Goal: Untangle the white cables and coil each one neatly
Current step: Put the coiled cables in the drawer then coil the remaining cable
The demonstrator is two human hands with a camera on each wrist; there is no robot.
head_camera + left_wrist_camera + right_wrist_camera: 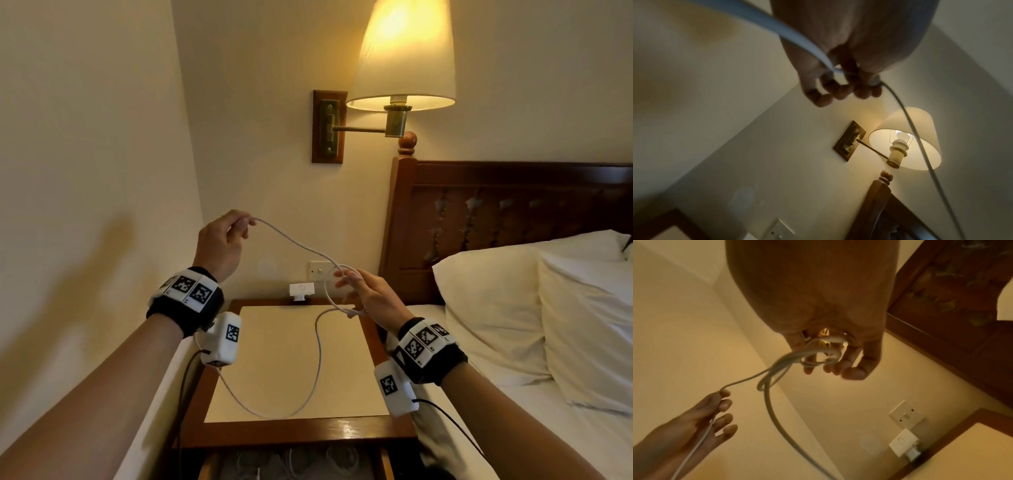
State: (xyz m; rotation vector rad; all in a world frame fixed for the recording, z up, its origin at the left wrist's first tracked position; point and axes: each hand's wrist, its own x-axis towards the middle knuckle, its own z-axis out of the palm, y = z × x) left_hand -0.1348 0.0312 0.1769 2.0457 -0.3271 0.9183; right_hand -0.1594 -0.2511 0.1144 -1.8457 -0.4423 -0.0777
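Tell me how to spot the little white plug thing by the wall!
Find the lit lamp on the wall beside the bed, then look straight down to the wooden nightstand. At its back edge sits the white charger block, just below the wall switch plate. Unlike the flat plate, it sticks out and has a faint circle on its face.

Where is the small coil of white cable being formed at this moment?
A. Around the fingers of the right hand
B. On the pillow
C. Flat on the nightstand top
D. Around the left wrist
A: the right wrist view shows several loops of the white cable wrapped around the right hand fingers, while the left hand pinches the cable farther along and holds it up.
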